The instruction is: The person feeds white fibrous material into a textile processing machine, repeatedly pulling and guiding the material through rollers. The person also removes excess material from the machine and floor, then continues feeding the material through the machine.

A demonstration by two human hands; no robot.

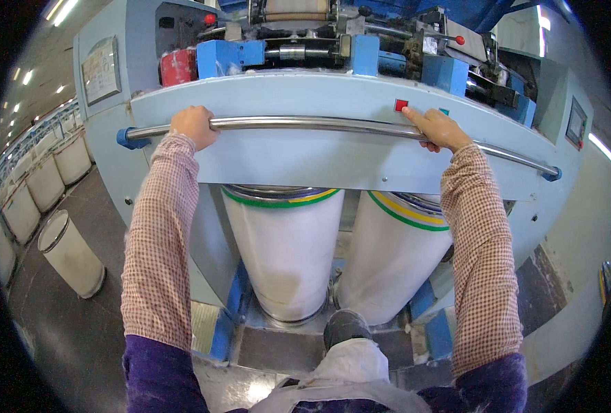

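My left hand (194,127) is wrapped round a shiny metal rail (305,123) that runs across the front of a pale blue machine (278,155). Towards the rail's right side, my right hand (440,129) curls its fingers round the same bar. The right thumb reaches up to the lower edge of a square red button (401,105); whether it presses cannot be made out. Just beyond that hand a small green button (444,111) partly shows. Below the rail stand two tall white cans, the left can (285,241) and the right can (391,265), both with green and yellow bands at the rim.
Rollers, blue brackets (365,55) and red-knobbed levers (459,40) sit on top of the machine. A smaller white can (71,255) stands on the dark floor at left, near rows of white bins (44,182). My shoe (347,327) is close to the cans.
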